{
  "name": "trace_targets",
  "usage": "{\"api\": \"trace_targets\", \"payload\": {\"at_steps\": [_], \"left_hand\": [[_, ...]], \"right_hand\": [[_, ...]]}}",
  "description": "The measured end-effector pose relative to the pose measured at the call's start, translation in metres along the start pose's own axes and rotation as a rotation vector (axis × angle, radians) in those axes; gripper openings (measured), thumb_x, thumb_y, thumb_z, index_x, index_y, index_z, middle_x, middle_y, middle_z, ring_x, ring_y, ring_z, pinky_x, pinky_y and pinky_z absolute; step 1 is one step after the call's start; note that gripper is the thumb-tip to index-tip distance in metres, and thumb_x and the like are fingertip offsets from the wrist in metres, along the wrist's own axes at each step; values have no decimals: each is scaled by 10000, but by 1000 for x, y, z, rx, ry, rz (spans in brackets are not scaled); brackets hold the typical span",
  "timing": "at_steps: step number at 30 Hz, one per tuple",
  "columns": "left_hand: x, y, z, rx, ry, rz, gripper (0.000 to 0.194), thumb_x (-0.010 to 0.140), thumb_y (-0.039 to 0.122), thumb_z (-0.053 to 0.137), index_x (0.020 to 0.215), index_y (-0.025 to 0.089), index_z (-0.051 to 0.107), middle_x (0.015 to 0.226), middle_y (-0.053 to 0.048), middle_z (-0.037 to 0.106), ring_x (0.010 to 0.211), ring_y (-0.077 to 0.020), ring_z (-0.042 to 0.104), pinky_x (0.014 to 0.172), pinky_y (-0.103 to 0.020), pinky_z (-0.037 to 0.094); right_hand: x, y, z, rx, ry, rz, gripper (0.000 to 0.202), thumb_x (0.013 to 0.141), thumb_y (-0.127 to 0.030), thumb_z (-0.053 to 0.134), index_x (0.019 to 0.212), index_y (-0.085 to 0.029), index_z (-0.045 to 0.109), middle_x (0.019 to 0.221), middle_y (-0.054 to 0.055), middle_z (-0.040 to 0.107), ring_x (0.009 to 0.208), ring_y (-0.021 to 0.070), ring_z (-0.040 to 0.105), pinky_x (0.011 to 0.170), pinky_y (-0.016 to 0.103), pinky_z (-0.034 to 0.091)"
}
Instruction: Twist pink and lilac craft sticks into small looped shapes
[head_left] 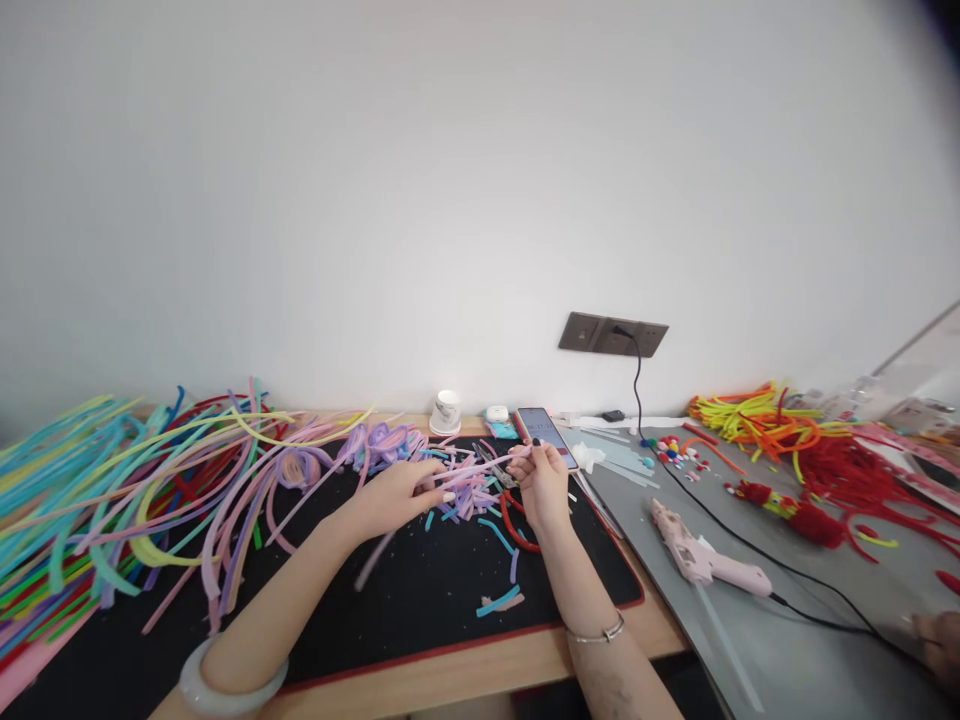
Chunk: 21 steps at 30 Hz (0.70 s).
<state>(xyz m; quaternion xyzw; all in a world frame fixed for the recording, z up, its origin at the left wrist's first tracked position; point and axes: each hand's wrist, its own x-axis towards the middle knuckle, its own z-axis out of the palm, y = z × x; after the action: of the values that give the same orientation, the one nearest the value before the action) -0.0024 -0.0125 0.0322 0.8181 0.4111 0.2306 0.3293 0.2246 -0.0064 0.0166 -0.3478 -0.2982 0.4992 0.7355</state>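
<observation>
A pale pink pipe cleaner (484, 466) is stretched between my two hands above the black mat. At its left part, the fingers of my left hand (405, 492) are closed around it, and a pale length trails down below that hand. The other end is pinched between thumb and finger of my right hand (543, 482). Under them lies a heap of short cut purple and pink pieces (472, 497). Pliers or scissors (504, 478), partly hidden, sit beside my right hand, near a red pipe cleaner loop (516, 525). Loose blue pieces (498, 601) rest nearer the mat's front.
Long multicoloured pipe cleaners (150, 500) spread over the left side. A paper cup (445, 412) and a phone (546, 434) stand or lie toward the wall. On the grey right-hand surface are a pink glue gun (705, 560) with its cord, small pompoms (679, 450) and red pipe cleaners (847, 470).
</observation>
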Motion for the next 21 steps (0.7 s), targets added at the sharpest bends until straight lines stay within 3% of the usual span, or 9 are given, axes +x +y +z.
{"api": "trace_targets", "payload": {"at_steps": [4, 10, 13, 17, 21], "left_hand": [[12, 15, -4, -3, -43, 73, 317, 879, 453, 448, 716, 199, 541, 658, 11, 566, 629, -156, 528, 626, -254, 376], [24, 26, 4, -320, -184, -34, 377, 891, 511, 400, 768, 193, 561, 718, -29, 659, 675, -180, 624, 643, -272, 452], [25, 28, 12, -516, -291, -152, 409, 864, 549, 435, 899, 173, 591, 733, -41, 666, 644, -178, 627, 610, -281, 461], [25, 30, 19, -738, -283, -250, 425, 805, 530, 540, 940, 138, 633, 593, 37, 501, 474, -92, 445, 505, -237, 381], [26, 29, 18, -857, -275, -326, 371, 779, 465, 601, 938, 136, 662, 579, 73, 347, 480, -61, 270, 469, -212, 249]], "right_hand": [[-3, -3, 3, -12, -10, 9, 314, 721, -375, 711, 713, -203, 449, 636, 13, 676, 464, 104, 611, 462, 207, 536], [-3, -3, 3, 5, -4, 0, 323, 710, -375, 717, 727, -199, 446, 653, 23, 691, 488, 105, 635, 497, 199, 547], [-2, -3, 2, 14, 6, -16, 325, 708, -371, 719, 736, -200, 445, 668, 28, 698, 525, 117, 659, 521, 208, 557], [-2, -4, 2, 15, 37, -45, 324, 719, -374, 712, 728, -201, 437, 676, 22, 699, 529, 118, 660, 536, 226, 566], [-2, -5, 3, 9, 57, -63, 332, 722, -386, 712, 738, -203, 435, 670, 18, 698, 532, 118, 664, 528, 213, 563]]}}
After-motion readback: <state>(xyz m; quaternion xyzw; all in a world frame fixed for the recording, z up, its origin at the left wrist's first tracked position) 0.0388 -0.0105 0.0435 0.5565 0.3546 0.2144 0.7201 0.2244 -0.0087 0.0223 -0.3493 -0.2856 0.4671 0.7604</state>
